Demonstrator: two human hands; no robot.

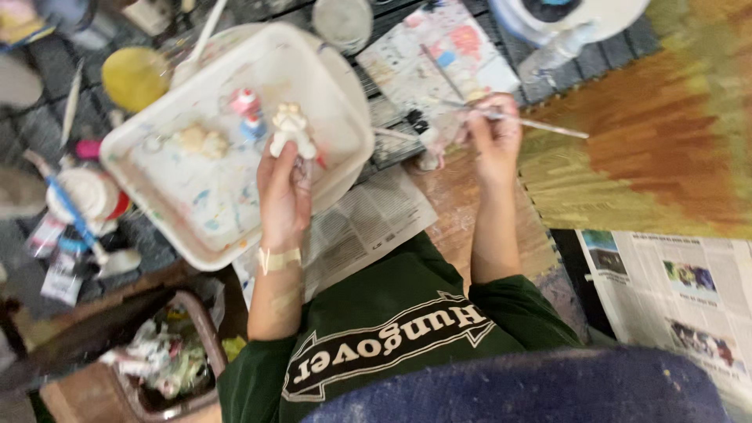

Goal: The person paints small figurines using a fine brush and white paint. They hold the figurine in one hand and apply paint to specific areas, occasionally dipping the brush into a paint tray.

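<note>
My left hand (283, 196) holds a small white unpainted figurine (292, 131) upright over the near edge of a white square tray (157, 157) smeared with paint. In the tray stand a small figure painted red and blue (248, 110) and a pale lump-shaped figure (197, 139). A pale band wraps my left wrist. My right hand (493, 137) grips a thin paintbrush (548, 125) whose handle points right, its tip over a paint-blotched palette sheet (439, 55).
Newspaper (368, 223) lies under my arms and another sheet (674, 290) at the right. A yellow round lid (135, 77), a white cup with a blue brush (82, 196), a box of paint tubes (164, 360) and a plastic bottle (556, 51) surround the tray.
</note>
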